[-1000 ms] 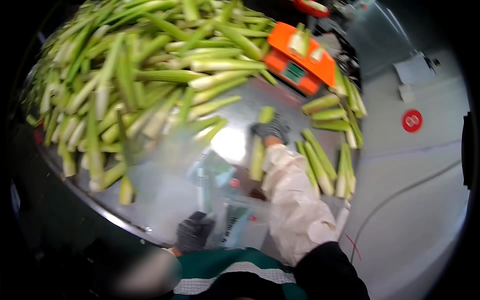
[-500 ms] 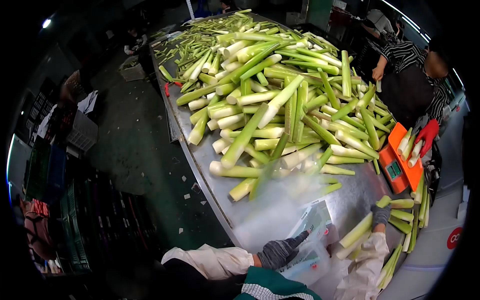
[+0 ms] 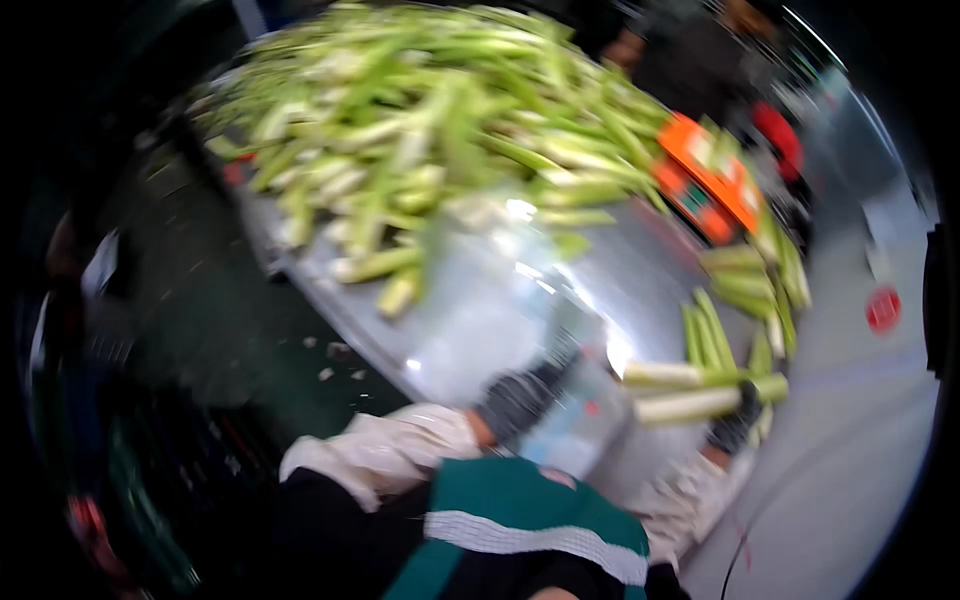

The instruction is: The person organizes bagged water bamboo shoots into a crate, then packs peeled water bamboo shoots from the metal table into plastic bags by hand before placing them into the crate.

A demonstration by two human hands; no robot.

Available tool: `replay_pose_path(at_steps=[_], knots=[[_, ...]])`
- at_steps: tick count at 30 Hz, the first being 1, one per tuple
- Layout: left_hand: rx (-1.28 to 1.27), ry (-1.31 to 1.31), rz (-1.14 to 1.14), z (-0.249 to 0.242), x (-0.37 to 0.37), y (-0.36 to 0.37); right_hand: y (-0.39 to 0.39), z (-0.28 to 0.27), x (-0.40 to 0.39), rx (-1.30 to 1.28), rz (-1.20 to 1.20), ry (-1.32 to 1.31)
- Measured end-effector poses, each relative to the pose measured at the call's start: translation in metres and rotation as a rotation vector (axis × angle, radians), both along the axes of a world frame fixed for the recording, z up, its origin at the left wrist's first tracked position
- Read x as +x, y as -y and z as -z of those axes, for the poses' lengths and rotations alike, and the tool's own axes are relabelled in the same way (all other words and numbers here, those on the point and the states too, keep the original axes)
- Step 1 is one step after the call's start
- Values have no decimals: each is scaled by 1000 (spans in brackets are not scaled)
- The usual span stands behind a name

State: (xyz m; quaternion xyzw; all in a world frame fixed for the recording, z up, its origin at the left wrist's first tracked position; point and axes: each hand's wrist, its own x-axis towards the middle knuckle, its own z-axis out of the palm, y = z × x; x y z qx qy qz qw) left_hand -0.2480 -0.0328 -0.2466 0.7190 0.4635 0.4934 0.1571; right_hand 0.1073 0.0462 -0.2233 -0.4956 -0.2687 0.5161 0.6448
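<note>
My left hand (image 3: 515,402), in a grey glove, is at a clear printed plastic bag (image 3: 470,345) spread over the metal table; motion smears its fingers, but they seem closed on the film. My right hand (image 3: 735,425), also gloved, is closed around pale green water bamboo shoots (image 3: 685,405), which lie sideways with their white ends toward the bag. More loose shoots (image 3: 708,335) rest just beyond that hand. A large heap of water bamboo shoots (image 3: 430,140) covers the far part of the table, blurred.
An orange scale (image 3: 705,180) with shoots on it stands at the right table edge, beside more shoots (image 3: 785,270). A co-worker's red glove (image 3: 778,140) is near it. The metal table's (image 3: 640,260) left edge borders a dark floor with scraps.
The view has swung, so the heap and scale sit higher and further left. My right hand's shoots have turned from slanting to nearly level. The bag lies flatter over the table.
</note>
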Motion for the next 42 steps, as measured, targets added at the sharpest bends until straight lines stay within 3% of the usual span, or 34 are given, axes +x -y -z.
replay_pose_path(at_steps=[1, 4, 5, 7, 12, 15, 17, 19, 24, 26, 28, 33, 35, 36, 38, 42], knots=[[-11, 40, 112, 8, 5, 3, 17, 11, -3, 0, 30, -92], [-366, -388, -119, -19, -3, -9, 51, 35, -30, -67, 182, -345], [-465, -558, -228, -28, -1, -12, 57, 72, -24, -12, 208, -385], [-478, -600, -255, -51, 10, -14, 73, 93, -38, -69, 266, -524], [-419, -721, -162, -39, 21, -24, 93, 117, -67, -117, 498, -542], [-550, -665, -111, -11, 39, -25, 113, 119, -69, -57, 548, -563], [-589, -544, -61, 13, 43, -20, 138, 119, -68, 22, 370, -670], [-304, -259, 6, 46, 37, -15, 164, 116, -65, 24, 277, -608], [-309, -86, 23, 68, 40, -2, 186, 95, -57, 0, 157, -371], [-470, -67, 3, 65, 44, 0, 191, 92, -42, -1, 102, -280], [-436, -72, 30, 67, 42, 0, 194, 85, -18, -50, -155, 87], [-508, 33, 72, 101, 29, 10, 187, 59, 19, -84, -398, 302], [-529, 5, 64, 98, 30, 10, 183, 52, 25, -174, -443, 675], [-484, -50, 81, 94, 30, 9, 181, 46, 22, -176, -445, 670], [-444, -112, 94, 94, 29, 8, 179, 36, 13, -280, -700, 1215], [-485, 44, 57, 87, 33, 11, 196, 47, -7, -129, -497, 1367]])
